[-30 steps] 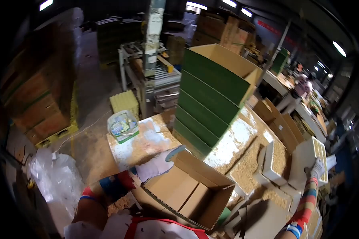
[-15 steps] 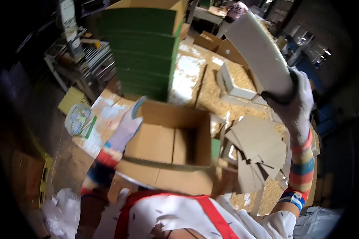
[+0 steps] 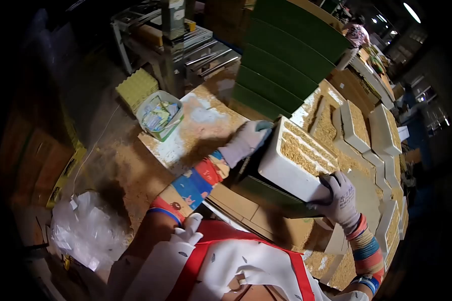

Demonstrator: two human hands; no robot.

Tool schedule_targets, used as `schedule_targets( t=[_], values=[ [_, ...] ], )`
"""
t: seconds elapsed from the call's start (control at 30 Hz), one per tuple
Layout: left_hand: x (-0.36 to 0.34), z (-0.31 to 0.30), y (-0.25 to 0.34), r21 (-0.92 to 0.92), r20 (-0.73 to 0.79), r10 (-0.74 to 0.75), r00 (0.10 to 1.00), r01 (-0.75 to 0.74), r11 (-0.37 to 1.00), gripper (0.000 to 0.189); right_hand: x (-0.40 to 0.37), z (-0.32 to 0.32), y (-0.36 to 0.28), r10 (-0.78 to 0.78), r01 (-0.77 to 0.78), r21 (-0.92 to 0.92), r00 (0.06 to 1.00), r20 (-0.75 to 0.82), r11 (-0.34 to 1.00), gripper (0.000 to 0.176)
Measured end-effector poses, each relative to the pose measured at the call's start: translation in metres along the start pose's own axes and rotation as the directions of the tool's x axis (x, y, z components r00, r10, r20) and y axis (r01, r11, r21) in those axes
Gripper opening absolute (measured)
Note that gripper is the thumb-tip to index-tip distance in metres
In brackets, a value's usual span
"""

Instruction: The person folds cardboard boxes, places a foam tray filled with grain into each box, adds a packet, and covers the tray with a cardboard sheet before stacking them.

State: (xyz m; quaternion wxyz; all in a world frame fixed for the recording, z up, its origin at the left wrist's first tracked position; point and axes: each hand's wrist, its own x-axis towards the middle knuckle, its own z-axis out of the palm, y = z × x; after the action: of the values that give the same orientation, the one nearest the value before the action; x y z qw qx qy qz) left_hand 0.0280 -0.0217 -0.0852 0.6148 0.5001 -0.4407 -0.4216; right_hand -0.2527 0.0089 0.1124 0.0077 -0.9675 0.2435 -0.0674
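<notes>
A white tray (image 3: 286,175) with tan, crumbly filling sits tilted at the mouth of a dark green cardboard box (image 3: 266,193). My right hand (image 3: 340,198), in a pale glove with dark fingertips, is closed around the tray's near right corner. My left hand (image 3: 248,143), gloved the same way, grips the box at its upper left edge, close beside the tray; its fingertips are partly hidden. Most of the inside of the box is covered by the tray. A brown flap (image 3: 251,208) of the box spreads toward my apron.
A tall stack of green boxes (image 3: 286,60) stands behind. More filled white trays (image 3: 355,125) line the right of the worktable (image 3: 206,120). A tub of packets (image 3: 160,115) is at the left edge, clear plastic (image 3: 88,231) below. A person (image 3: 356,35) is far back.
The right hand has brought the white tray down from high on the right to the box. The box has turned and tipped, with the left hand still at its edge. The view has shifted.
</notes>
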Motion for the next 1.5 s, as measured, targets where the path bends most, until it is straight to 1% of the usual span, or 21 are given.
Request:
schedule_targets(
  t=[0.3, 0.43, 0.5, 0.53, 0.57, 0.6, 0.63, 0.67, 0.7, 0.73, 0.8, 0.83, 0.93, 1.03, 1.1, 1.17, 1.2, 1.23, 1.3, 1.37, 1.5],
  values=[
    [-0.014, 0.007, 0.037, 0.329, -0.111, 0.017, 0.994, 0.021, 0.944, 0.025, 0.034, 0.002, 0.018, 0.051, -0.079, 0.046, 0.899, 0.435, 0.996, 0.045],
    [-0.009, 0.009, 0.028, 0.297, -0.047, -0.029, 0.998, 0.041, 0.954, 0.029, 0.040, 0.041, 0.003, 0.015, -0.057, 0.048, 0.792, 0.611, 0.997, 0.028],
    [-0.021, -0.014, 0.051, 0.250, 0.119, -0.001, 0.993, -0.029, 0.968, 0.031, 0.029, 0.060, 0.005, -0.040, -0.026, 0.092, 0.754, 0.656, 0.995, 0.033],
    [-0.017, -0.032, 0.037, -0.007, 0.154, 0.042, 0.987, -0.041, 0.999, 0.033, 0.024, 0.063, 0.008, -0.118, 0.007, 0.171, 0.753, 0.647, 0.985, 0.038],
    [-0.023, -0.062, 0.038, 0.058, 0.075, 0.030, 0.997, -0.034, 0.998, 0.032, 0.020, 0.064, 0.013, -0.188, 0.033, 0.250, 0.755, 0.629, 0.968, 0.043],
    [-0.005, -0.094, -0.032, 0.268, -0.104, 0.345, 0.933, -0.307, 0.913, 0.032, 0.019, 0.061, 0.016, -0.127, -0.038, 0.266, 0.806, 0.579, 0.963, 0.052],
    [-0.022, -0.146, -0.013, 0.723, -0.076, 0.353, 0.933, -0.192, 0.663, 0.035, 0.034, 0.047, 0.006, 0.077, -0.127, 0.036, 0.781, 0.620, 0.991, 0.061],
    [-0.039, -0.198, 0.009, 0.975, -0.048, 0.361, 0.932, -0.036, 0.221, 0.037, 0.039, 0.039, -0.007, 0.106, -0.073, -0.105, 0.928, 0.357, 0.992, 0.071],
    [-0.045, -0.240, -0.022, 0.979, -0.161, 0.341, 0.926, 0.107, 0.174, 0.032, 0.050, 0.034, -0.013, 0.232, -0.218, -0.078, 0.900, 0.368, 0.973, 0.077],
    [-0.051, -0.281, -0.051, 0.961, -0.273, 0.317, 0.908, 0.246, 0.122, 0.026, 0.046, 0.048, -0.005, 0.141, -0.137, -0.033, 0.956, 0.259, 0.990, 0.081],
    [-0.062, -0.323, -0.081, 0.940, -0.323, 0.178, 0.930, 0.336, -0.052, 0.025, 0.034, 0.093, 0.013, 0.228, -0.432, 0.131, 0.682, 0.695, 0.892, 0.095],
    [-0.066, -0.332, -0.090, 0.941, -0.297, 0.132, 0.946, 0.313, -0.126, 0.025, 0.028, 0.117, 0.006, 0.337, -0.389, -0.115, 0.570, 0.749, 0.914, 0.105],
    [-0.069, -0.328, -0.112, 0.953, -0.145, 0.095, 0.985, 0.165, -0.254, 0.024, 0.015, 0.126, 0.011, 0.321, -0.405, -0.026, 0.681, 0.658, 0.914, 0.107],
    [-0.078, -0.308, -0.131, 0.977, -0.192, -0.060, 0.980, 0.185, -0.107, 0.033, 0.016, 0.104, 0.018, 0.328, -0.463, 0.099, 0.748, 0.577, 0.881, 0.094],
    [-0.074, -0.282, -0.111, 0.980, -0.189, -0.124, 0.974, 0.178, -0.094, 0.047, 0.006, 0.083, 0.041, 0.442, -0.566, 0.396, 0.819, 0.365, 0.723, 0.076],
    [-0.083, -0.259, -0.089, 0.962, -0.271, -0.178, 0.946, 0.259, -0.086, 0.057, -0.010, 0.047, 0.053, 0.641, -0.446, 0.585, 0.748, -0.172, 0.677, 0.058],
    [-0.090, -0.245, -0.070, 0.964, -0.267, -0.083, 0.960, 0.266, -0.021, 0.062, -0.029, 0.056, 0.084, 0.696, -0.487, 0.510, 0.595, -0.401, 0.710, 0.049],
    [-0.092, -0.233, -0.051, 0.961, -0.276, 0.012, 0.961, 0.275, 0.032, 0.067, -0.054, 0.051, 0.112, 0.630, -0.569, 0.293, 0.590, -0.505, 0.768, 0.052],
    [-0.081, -0.237, -0.037, 0.957, -0.286, -0.060, 0.956, 0.288, 0.041, 0.067, -0.113, 0.070, 0.163, 0.670, -0.760, -0.185, 0.640, -0.375, 0.623, 0.070],
    [-0.072, -0.239, -0.039, 0.960, -0.256, 0.037, 0.966, 0.259, -0.107, 0.054, -0.153, 0.087, 0.192, 0.885, -0.844, -0.289, 0.464, 0.030, 0.452, 0.094],
    [-0.071, -0.234, -0.015, 0.913, -0.408, 0.069, 0.911, 0.404, 0.056, 0.065, -0.202, 0.137, 0.207, 0.867, -0.786, -0.445, 0.497, -0.042, 0.430, 0.091]
  ],
)
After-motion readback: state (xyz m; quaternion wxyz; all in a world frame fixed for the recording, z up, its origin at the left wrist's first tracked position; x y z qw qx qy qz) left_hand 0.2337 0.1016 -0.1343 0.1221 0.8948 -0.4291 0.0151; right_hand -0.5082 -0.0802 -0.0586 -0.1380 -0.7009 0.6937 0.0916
